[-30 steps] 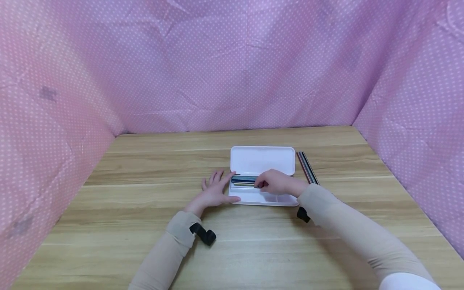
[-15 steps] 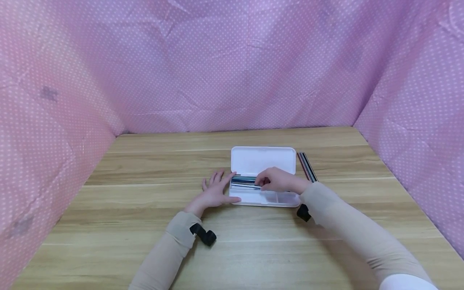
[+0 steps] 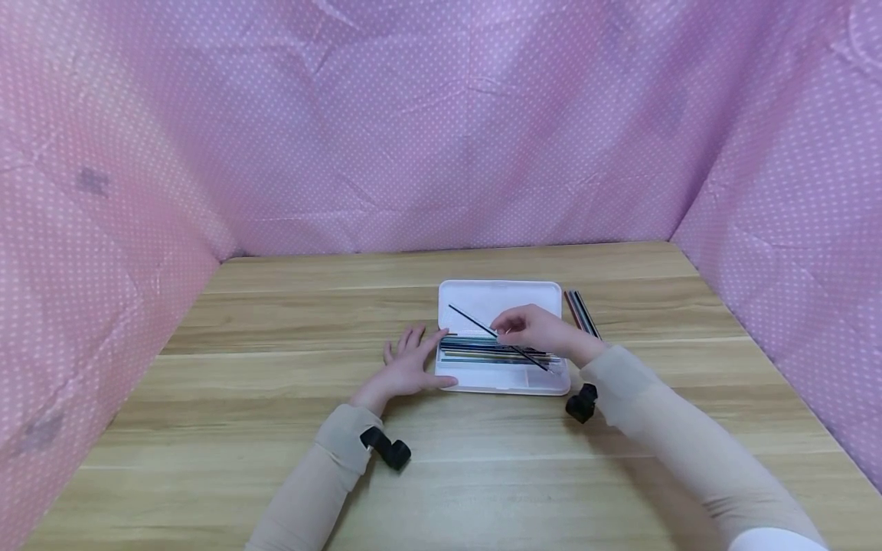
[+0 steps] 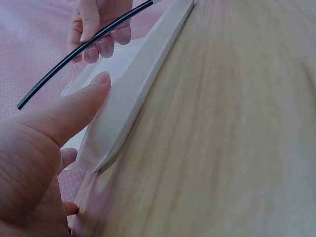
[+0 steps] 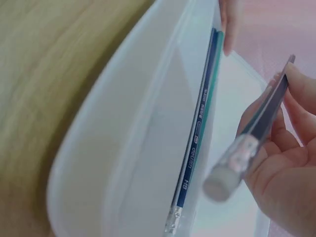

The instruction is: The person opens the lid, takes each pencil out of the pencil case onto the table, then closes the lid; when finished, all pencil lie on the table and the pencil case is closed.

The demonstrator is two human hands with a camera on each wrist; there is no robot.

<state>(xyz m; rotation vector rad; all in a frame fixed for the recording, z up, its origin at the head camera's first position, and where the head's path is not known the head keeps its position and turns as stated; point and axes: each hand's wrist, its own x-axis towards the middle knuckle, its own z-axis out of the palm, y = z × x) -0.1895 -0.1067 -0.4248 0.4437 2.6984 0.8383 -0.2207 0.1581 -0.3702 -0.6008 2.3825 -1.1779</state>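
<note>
A white pencil case (image 3: 482,380) lies with its lid (image 3: 475,295) folded back on the table. Several pencils (image 3: 475,350) rest lengthwise inside it; dark blue and green ones show in the right wrist view. My right hand (image 3: 534,329) pinches a dark pencil (image 5: 269,111) between thumb and fingers above the case. That pencil is tilted, its eraser end toward the wrist camera. My left hand (image 3: 406,367) spreads its straight fingers at the case's left end, with index finger and thumb (image 4: 84,106) at the edge.
Several more pencils (image 3: 583,314) lie on the wooden table (image 3: 310,321) just right of the case, partly behind the right forearm. A pink dotted cloth (image 3: 441,138) walls the table at the back and sides.
My right hand has lifted a pencil up out of the case and turned it to a slant, moving slightly up and right. The left hand stays in place.
</note>
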